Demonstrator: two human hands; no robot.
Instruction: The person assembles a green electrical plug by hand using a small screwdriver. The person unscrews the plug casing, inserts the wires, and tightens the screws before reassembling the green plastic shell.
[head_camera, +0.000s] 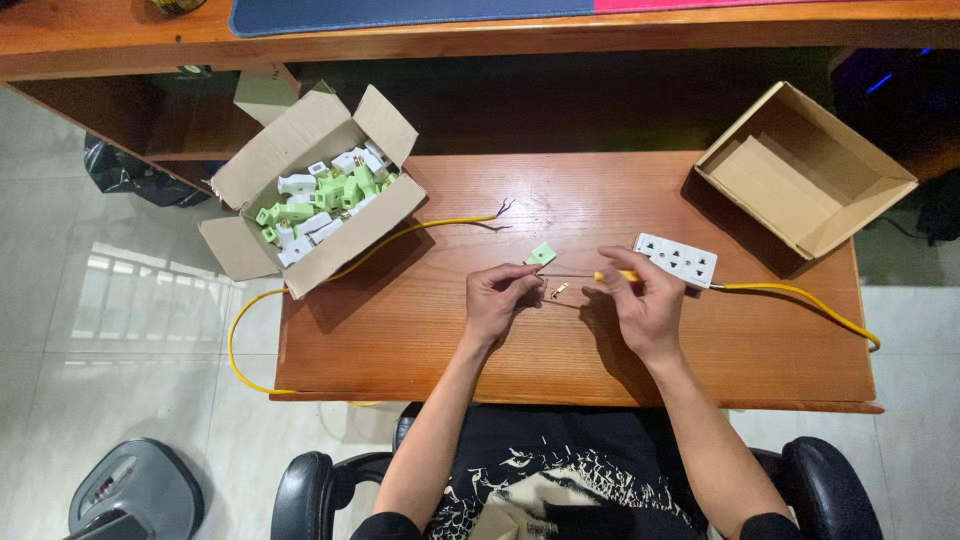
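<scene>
Thin bared wire ends (568, 278) stretch between both hands above the middle of the brown wooden table (400, 340). Left hand (497, 298) pinches one end; right hand (640, 298) pinches the yellow cable tip (615, 276) beside the white rectangular socket strip (675, 260). A small brass terminal (558, 291) and pale green plastic piece (541, 254) lie nearby on that table

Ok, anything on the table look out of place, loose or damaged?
The yellow cable ends in bare, splayed wire strands mid-table, unattached. A small brass piece lies loose between the left hand and right hand.
</scene>
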